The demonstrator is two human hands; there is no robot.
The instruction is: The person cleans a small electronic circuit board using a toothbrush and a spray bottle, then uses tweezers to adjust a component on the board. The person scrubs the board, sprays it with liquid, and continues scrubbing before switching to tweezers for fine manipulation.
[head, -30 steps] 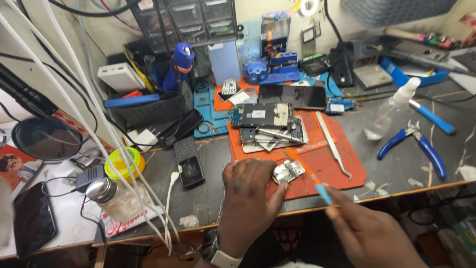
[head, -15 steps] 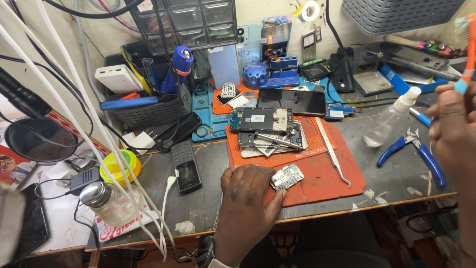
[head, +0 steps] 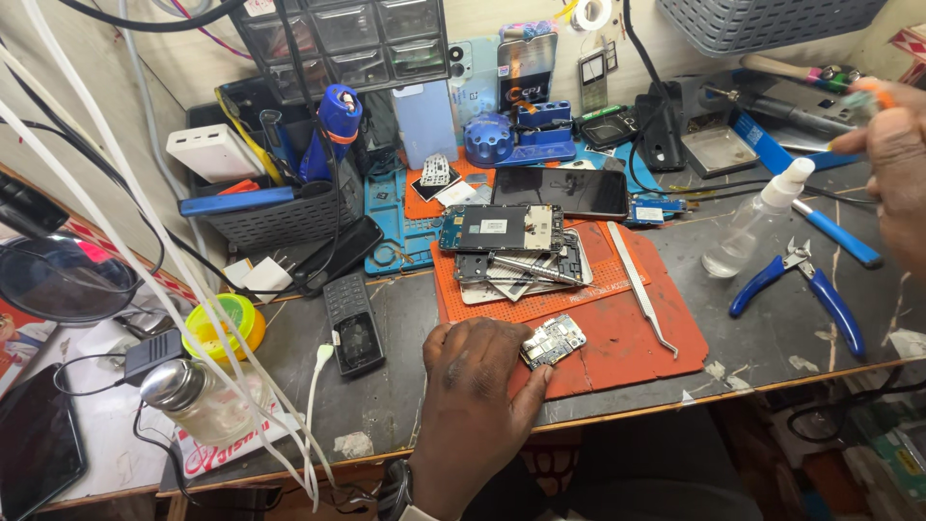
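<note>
the left hand (head: 473, 400) lies palm down at the near edge of the table (head: 772, 357), fingers spread and loosely curled, their tips pressing a small circuit board (head: 553, 342) onto the near part of the orange mat (head: 627, 338); the hold looks meant to keep the board from sliding, and nothing is clenched in the hand. just left of it on the bare table lies a dark keypad phone (head: 351, 323) with a white cable end (head: 323, 355) beside it. on the mat's right side a pair of steel tweezers (head: 641, 287) lies lengthwise, within easy reach. further in, a stack of opened phone parts (head: 511, 253) fills the mat's far half, probably kept there so loose pieces stay together. toward the right edge lie blue-handled pliers (head: 805, 289) and a clear squeeze bottle (head: 752, 232), upright. the right hand (head: 892, 164) is raised over the far right corner, fingers closed around a thin orange-tipped tool (head: 863, 92), blurred.
</note>
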